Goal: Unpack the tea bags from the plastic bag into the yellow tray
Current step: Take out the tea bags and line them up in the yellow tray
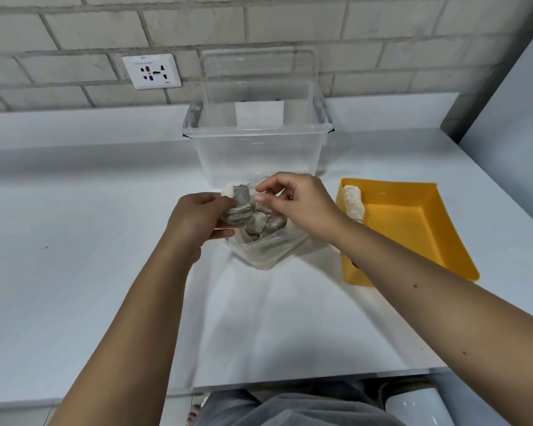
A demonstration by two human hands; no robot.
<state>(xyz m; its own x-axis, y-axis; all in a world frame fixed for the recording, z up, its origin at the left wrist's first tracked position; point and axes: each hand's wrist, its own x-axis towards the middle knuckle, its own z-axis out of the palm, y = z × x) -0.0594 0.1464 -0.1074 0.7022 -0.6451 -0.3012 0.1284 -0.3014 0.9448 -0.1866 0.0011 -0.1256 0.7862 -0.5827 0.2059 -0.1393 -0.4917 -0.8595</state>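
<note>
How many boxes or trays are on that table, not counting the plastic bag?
2. The clear box stands at the back, beyond the bag; the yellow tray lies right of the bag. None seems hidden.

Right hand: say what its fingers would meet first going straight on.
Likely the tea bags the left hand grips, just beyond the right hand's fingers; depth is unclear.
</note>
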